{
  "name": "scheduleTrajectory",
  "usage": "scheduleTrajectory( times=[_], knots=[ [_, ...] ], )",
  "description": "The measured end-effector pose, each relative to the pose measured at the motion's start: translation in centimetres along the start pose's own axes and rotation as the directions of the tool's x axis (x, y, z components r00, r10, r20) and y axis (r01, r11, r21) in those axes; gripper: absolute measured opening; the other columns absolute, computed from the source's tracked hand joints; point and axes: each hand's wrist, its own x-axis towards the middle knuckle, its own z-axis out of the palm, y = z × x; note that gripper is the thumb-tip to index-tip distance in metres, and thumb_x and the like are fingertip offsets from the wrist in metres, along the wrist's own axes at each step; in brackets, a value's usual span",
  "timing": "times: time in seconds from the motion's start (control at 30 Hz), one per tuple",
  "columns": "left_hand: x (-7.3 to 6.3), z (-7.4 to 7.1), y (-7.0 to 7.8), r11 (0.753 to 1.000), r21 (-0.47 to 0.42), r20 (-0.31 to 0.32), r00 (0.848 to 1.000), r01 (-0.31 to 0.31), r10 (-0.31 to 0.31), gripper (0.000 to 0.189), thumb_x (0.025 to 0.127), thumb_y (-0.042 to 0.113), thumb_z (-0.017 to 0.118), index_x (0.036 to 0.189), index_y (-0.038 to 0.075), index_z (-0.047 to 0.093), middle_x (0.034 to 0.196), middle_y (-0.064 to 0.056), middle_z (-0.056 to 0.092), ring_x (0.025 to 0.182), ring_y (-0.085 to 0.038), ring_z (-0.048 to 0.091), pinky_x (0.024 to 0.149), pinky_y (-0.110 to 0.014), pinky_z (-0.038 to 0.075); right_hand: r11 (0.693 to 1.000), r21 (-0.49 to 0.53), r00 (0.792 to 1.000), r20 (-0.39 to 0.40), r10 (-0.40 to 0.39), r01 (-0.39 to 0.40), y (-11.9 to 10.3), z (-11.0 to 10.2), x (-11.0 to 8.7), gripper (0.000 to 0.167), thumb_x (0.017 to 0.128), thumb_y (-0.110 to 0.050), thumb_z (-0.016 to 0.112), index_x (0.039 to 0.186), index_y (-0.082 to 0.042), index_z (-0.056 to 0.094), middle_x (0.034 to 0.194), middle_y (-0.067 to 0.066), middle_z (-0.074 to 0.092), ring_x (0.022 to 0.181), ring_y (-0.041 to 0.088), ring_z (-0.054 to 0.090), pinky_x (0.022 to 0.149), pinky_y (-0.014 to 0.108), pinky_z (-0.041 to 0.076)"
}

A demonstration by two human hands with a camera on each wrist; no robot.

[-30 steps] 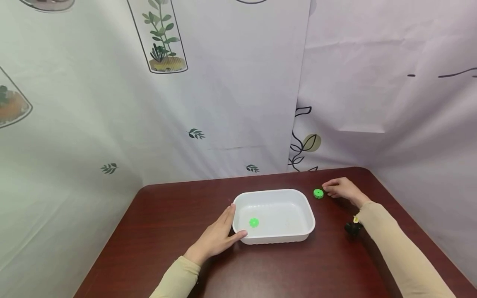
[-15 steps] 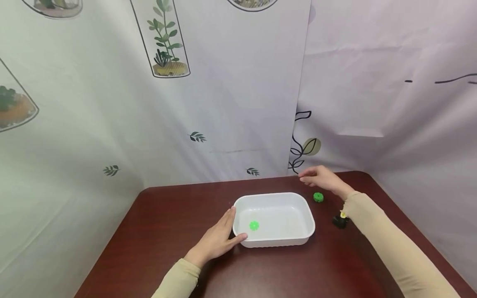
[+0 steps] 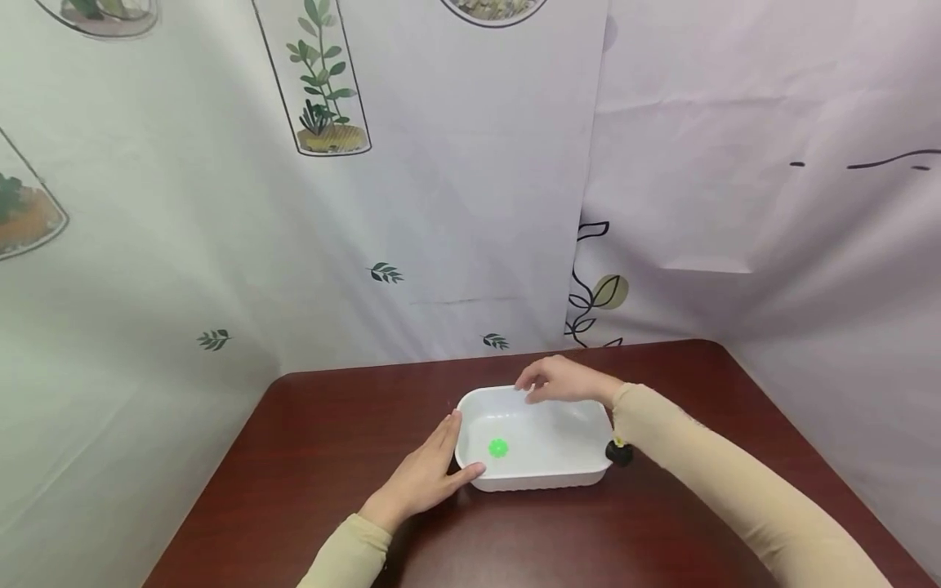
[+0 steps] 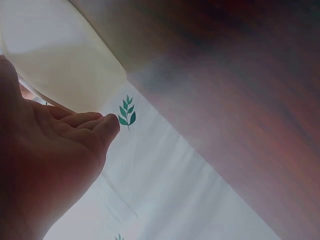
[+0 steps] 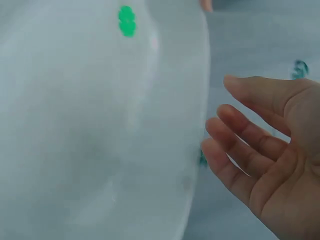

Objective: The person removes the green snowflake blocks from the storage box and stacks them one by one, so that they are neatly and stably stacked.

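A white rectangular plastic tray stands on the dark red-brown table. Inside, toward its left end, lies a small bright green flower-shaped piece, also visible in the right wrist view. My left hand rests against the tray's left end, fingers straight along the side and thumb at the front rim. Over the tray's back rim hovers my right hand, its fingers loosely bent with nothing between them, as the right wrist view also shows. A second green piece, seen earlier right of the tray, is hidden behind the right forearm.
A black wrist-worn device hangs below the right wrist, overlapping the tray's right end in the head view. White cloth printed with plants hangs close behind the table and at both sides.
My right hand has left its place beside the second green piece and moved leftward to above the tray's back rim. My left hand and the green piece inside the tray have stayed put.
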Motion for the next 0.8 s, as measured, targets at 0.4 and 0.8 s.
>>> scheduleTrajectory(
  times=[0.4, 0.8],
  knots=[
    [-0.1, 0.1, -0.2, 1.0, 0.0, 0.004, 1.0, -0.011, 0.011, 0.1, 0.095, 0.072, 0.046, 0.16, 0.001, 0.019, 0.164, -0.017, 0.023, 0.151, -0.028, 0.024, 0.113, -0.048, 0.036, 0.99, -0.128, 0.985, 0.168, -0.042, 0.064, -1.5, 3.6, 3.0, 0.028, 0.089, -0.008, 0.076, 0.117, -0.01, 0.074, 0.11, -0.003, 0.072, 0.096, 0.011, 0.063, 0.081, 0.027, 0.053],
    [-0.3, 0.1, 0.0, 1.0, -0.001, -0.017, 0.999, -0.031, 0.03, 0.099, 0.096, 0.07, 0.047, 0.159, -0.001, 0.021, 0.163, -0.019, 0.026, 0.15, -0.031, 0.026, 0.113, -0.049, 0.036, 0.978, -0.201, 0.935, 0.354, 0.01, 0.065, -1.9, 5.1, 4.5, 0.034, 0.083, -0.008, 0.081, 0.116, -0.013, 0.074, 0.1, -0.001, 0.068, 0.085, 0.006, 0.06, 0.079, 0.023, 0.049]
  ],
)
